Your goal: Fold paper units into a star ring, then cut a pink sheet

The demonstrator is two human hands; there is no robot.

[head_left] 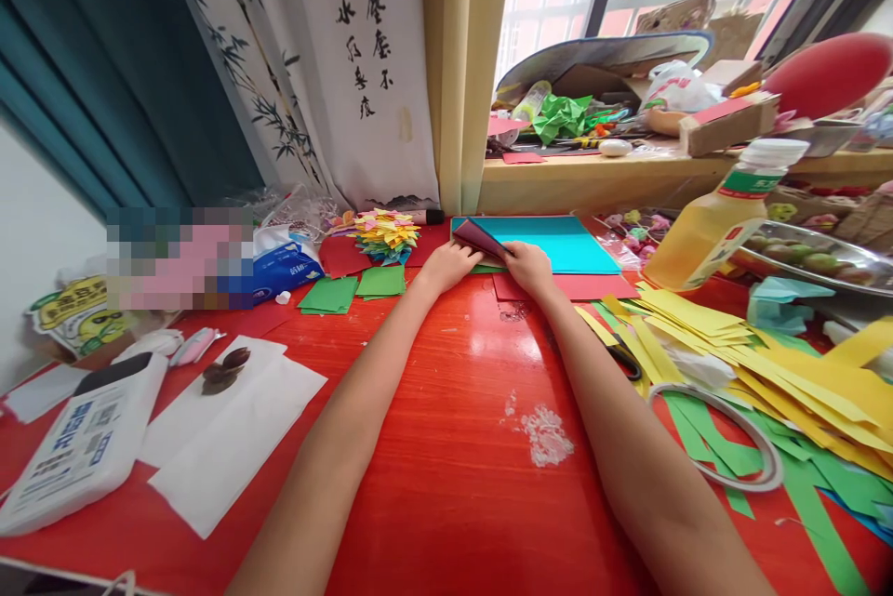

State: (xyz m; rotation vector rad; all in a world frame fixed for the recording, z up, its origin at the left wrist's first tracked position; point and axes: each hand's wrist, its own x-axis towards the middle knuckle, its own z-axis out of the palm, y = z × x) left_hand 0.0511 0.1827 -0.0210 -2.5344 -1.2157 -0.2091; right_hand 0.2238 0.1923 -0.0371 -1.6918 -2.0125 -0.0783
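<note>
Both my arms reach across the red table (453, 447) to its far edge. My left hand (447, 263) and my right hand (528, 265) each pinch an edge of a dark purple sheet of paper (480, 238), lifted slightly above a stack of coloured paper. The stack shows a teal sheet (558, 243) on top and a red sheet (593, 287) beneath. Fingers of both hands are curled closed on the purple sheet.
Yellow (753, 354) and green paper strips (732, 461), a tape ring (726, 433) and scissors (624, 359) lie right. A bottle of yellow liquid (704, 229) stands beyond. Left: white sheets (230, 438), tissue pack (76, 447), green folded papers (349, 289), colourful paper pile (385, 231). Cluttered windowsill (628, 173) behind.
</note>
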